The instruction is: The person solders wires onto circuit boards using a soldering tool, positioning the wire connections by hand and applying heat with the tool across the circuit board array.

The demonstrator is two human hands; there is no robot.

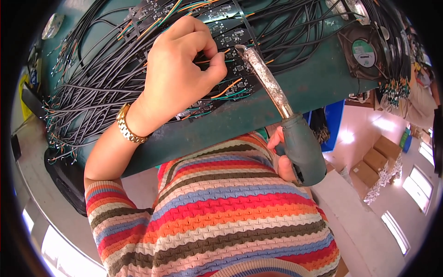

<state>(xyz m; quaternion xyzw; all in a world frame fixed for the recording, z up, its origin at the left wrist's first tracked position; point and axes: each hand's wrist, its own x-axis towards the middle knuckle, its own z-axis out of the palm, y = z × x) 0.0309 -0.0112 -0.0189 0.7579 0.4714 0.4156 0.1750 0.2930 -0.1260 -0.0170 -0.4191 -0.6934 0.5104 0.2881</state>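
Note:
My left hand (pixel 177 69), with a gold watch on its wrist, is over a row of small black circuit boards (pixel 233 38). Its thumb and fingers are curled into a pinch, and whatever is between the fingertips is hidden. A soldering iron (pixel 302 147) with a thick dark green handle is gripped in my right hand (pixel 284 167), mostly hidden behind that handle. The iron's worn metal barrel slants up and left. Its tip lies over the boards, close to my left fingertips; whether it touches one cannot be told. Orange and green wires (pixel 228 87) run from the boards.
Bundles of black cables (pixel 97 104) with stripped ends spread across the green table (pixel 198 138). At the right stands a black fan (pixel 364 53), with more hanging cable ends (pixel 396 90) beside it. A blue bin (pixel 335 122) and cardboard boxes (pixel 376 159) are lower down.

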